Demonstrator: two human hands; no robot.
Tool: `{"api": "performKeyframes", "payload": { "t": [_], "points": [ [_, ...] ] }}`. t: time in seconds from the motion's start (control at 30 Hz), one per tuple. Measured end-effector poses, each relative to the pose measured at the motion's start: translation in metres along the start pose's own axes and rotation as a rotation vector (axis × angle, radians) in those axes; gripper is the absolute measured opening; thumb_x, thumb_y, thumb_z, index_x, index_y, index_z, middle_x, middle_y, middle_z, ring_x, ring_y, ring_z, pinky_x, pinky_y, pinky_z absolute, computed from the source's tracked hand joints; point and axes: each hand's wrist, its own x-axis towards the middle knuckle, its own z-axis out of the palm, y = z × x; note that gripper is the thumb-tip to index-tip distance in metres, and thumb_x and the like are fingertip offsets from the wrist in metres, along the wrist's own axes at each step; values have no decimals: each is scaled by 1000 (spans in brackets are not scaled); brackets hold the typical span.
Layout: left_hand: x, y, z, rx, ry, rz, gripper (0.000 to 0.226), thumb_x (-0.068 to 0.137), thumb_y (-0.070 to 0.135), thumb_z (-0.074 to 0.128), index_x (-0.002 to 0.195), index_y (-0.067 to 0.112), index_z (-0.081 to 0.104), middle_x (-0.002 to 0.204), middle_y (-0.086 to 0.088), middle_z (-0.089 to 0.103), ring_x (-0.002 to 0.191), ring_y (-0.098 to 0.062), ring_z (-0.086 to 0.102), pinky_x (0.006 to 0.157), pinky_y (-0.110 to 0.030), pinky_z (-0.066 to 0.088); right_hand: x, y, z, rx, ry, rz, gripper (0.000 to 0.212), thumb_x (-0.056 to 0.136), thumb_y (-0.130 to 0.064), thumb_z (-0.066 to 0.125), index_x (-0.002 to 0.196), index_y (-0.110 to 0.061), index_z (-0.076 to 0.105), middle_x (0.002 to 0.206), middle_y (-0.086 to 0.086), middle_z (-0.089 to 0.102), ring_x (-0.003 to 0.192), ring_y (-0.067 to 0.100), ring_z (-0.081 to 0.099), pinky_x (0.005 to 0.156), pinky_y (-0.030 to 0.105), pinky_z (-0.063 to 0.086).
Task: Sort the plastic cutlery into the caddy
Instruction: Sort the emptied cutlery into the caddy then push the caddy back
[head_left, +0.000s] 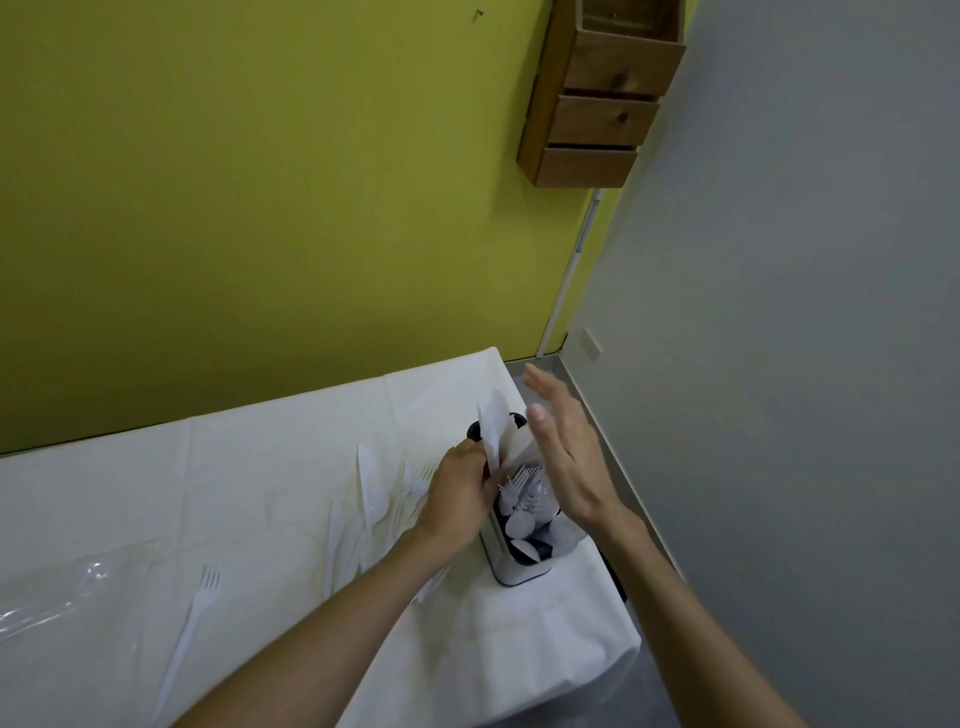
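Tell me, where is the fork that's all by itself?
In the head view, the fork lies alone on the white tablecloth at the lower left. It is just right of the clear plastic wrap and far left of the caddy.

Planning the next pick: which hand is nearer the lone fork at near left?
Left. The left hand is right of the fork, beside the caddy; the right hand hovers beyond the caddy.

Olive-green painted wall (234, 208) behind; plain grey wall (805, 312) right. Three-pocket wooden wall rack (597, 119) near corner, white conduit (566, 275) below. White socket (591, 343). Grey floor (660, 696). White-clothed table (156, 493).
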Motion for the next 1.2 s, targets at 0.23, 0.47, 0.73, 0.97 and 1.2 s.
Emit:
{"api": "performKeyframes", "payload": {
  "t": [0.23,0.47,0.73,0.97,1.2],
  "points": [
    [-1,-7,5,81,-6,64,9,91,7,52,99,9,55,92,-4,57,80,-17,56,66,-28,51,12,5,22,-79,-24,-42,46,105,-43,26,142,-22,45,142,-7,53,130,0,43,120,45,21],
    [-7,-15,5,74,-22,21,12,98,18,49,107,12,54,99,-2,51,84,-13,51,73,-24,47,11,21,26,-358,-11,-330,39,103,-33,35,127,-17,61,137,0,59,140,12,40,120,46,22],
    [-41,-54,-10,-127,41,-80,24,95,17,56,119,18,55,109,9,54,99,-5,55,85,-14,47,4,22,38,-734,-159,-271,67,101,-47,5,152,-9,26,159,6,26,149,11,8,121,28,-12],
    [-91,-126,-24,169,8,-270,46,96,29,54,139,17,44,147,-5,42,139,-26,30,112,-31,26,-32,-16,97,-397,-42,-368,40,95,-2,47,133,-5,55,141,11,55,132,24,48,114,37,34],
    [-141,-162,-6,448,-271,-63,74,92,57,42,152,29,9,158,0,-7,144,-21,-13,121,-37,-7,-115,47,187,-590,-406,344,60,104,-44,26,155,-32,-4,161,14,-17,148,41,-12,121,50,6]
  ]
}}
